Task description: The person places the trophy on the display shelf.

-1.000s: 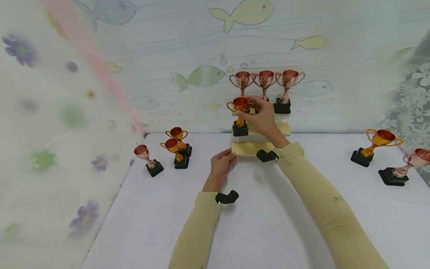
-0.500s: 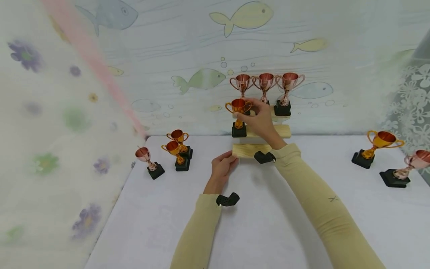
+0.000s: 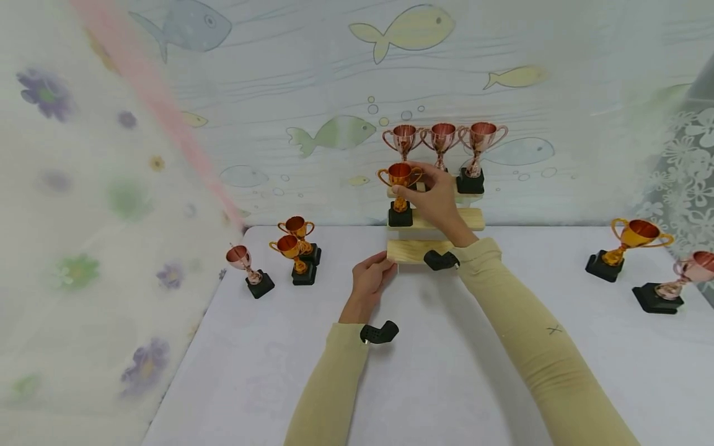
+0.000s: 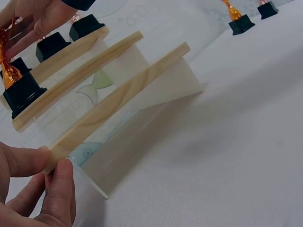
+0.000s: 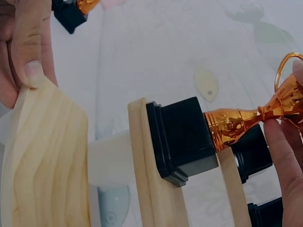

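Note:
My right hand point(image 3: 436, 197) grips the cup of a gold trophy point(image 5: 234, 124) between thumb and fingers. The trophy stands upright, its black base point(image 3: 400, 214) at the left end of the middle step of a small wooden-stepped stand point(image 3: 415, 251). In the right wrist view the base sits flush against the step's top. My left hand point(image 3: 369, 280) pinches the left end of the lowest step, thumb and fingers on either side of the board point(image 4: 118, 101). Three rose-gold trophies point(image 3: 481, 148) line the top step, the left two partly hidden behind the right hand and gold trophy.
On the table's left are two gold trophies point(image 3: 290, 249) and one rose-gold trophy point(image 3: 240, 259). Toward the right edge stand another gold trophy point(image 3: 636, 234) and another rose-gold one point(image 3: 697, 267). A fish-patterned curtain point(image 3: 334, 74) hangs right behind the stand.
The right hand and gold trophy have shifted slightly left, then back right along the middle step. The left hand keeps its pinch on the lowest step. The head view has tilted a little.

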Tool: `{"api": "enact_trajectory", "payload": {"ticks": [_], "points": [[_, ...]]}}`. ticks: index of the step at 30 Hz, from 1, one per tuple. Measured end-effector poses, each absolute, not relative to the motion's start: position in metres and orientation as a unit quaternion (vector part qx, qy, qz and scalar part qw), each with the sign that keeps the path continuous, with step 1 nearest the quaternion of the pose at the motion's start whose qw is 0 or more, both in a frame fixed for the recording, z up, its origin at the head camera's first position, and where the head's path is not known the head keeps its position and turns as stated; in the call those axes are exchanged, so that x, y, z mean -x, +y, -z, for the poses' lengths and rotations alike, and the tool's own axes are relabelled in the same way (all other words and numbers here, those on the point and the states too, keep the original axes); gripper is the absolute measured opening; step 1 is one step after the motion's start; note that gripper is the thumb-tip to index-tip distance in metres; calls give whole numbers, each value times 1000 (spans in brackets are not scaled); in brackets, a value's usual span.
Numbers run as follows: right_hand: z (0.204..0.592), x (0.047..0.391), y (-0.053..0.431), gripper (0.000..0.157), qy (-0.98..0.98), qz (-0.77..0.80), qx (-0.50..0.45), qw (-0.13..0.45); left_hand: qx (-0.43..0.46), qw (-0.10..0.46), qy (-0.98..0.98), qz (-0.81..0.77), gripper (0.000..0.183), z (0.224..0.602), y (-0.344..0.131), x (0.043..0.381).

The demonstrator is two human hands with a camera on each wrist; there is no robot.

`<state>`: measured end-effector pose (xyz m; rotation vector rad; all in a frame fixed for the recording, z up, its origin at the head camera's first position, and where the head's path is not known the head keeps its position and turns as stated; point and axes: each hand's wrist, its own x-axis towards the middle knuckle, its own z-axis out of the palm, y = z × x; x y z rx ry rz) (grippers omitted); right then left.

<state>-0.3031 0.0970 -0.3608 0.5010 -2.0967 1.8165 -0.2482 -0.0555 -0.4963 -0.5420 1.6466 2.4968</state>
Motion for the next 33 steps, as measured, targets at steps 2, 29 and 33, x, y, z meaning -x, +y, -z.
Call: {"api": "enact_trajectory", "payload": {"ticks": [2, 29, 33], "points": [[360, 302, 97, 50, -737, -634, -172, 159, 174, 46, 543, -820, 33, 495, -56, 247], [364, 300, 95, 51, -741, -638, -153, 142, 187, 43, 538, -821, 34, 496, -54, 249], [375, 307, 97, 54, -723, -657, -163, 138, 189, 46, 538, -820, 34, 496, -54, 250]]}}
